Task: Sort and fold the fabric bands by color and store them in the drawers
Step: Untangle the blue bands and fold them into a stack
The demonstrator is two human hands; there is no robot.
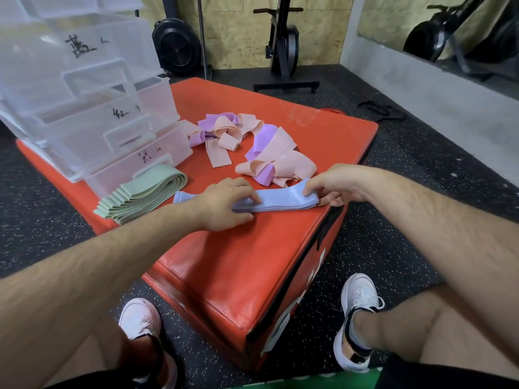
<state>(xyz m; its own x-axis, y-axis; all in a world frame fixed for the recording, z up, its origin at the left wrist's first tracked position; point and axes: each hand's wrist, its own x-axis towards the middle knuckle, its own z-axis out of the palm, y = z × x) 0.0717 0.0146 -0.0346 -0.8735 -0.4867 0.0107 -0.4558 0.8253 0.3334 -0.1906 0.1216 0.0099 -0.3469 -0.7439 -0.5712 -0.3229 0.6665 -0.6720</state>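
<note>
Two hands on the folded blue bands (280,202) at frame centre, long axis left-to-right across the red surface (238,262): left hand (224,204) pressing the middle with straight fingers, right hand (332,186) pinching the right end, drawers (84,108) upper left, nearer the left hand.

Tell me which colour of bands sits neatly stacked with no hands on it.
The green bands, stacked by the drawers. The left hand presses and right hand pinches the blue bands; pink and purple bands lie tangled.
</note>
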